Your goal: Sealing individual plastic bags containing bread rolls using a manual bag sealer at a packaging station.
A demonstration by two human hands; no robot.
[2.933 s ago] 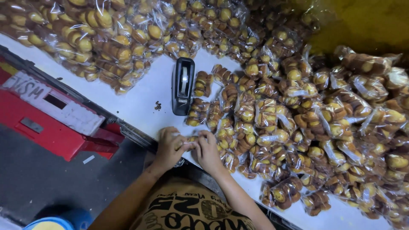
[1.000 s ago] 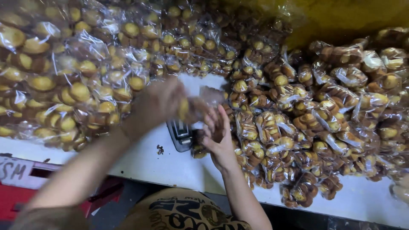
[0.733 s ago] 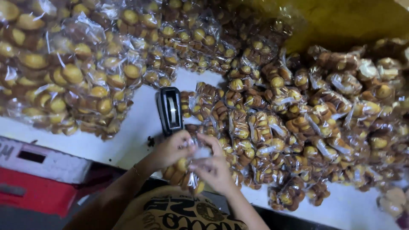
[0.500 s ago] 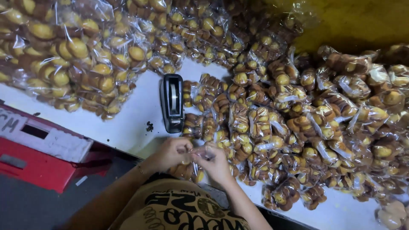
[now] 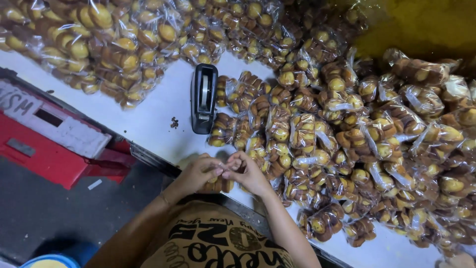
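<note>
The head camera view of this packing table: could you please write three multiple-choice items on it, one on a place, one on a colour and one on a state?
1. Where is the black tape dispenser?
A. On the white table, left of the spread-out bags
B. On the floor
C. On the red crate

2. What colour is the crate beside the table?
A. Blue
B. Red
C. Green

3. How are the hands placed?
A. Far apart
B. Together at the table's near edge
C. On the dispenser

Answers: 1 A, it stands on bare tabletop; 2 B, its side is red; 3 B, left hand and right hand meet over a small bag of cakes.
</note>
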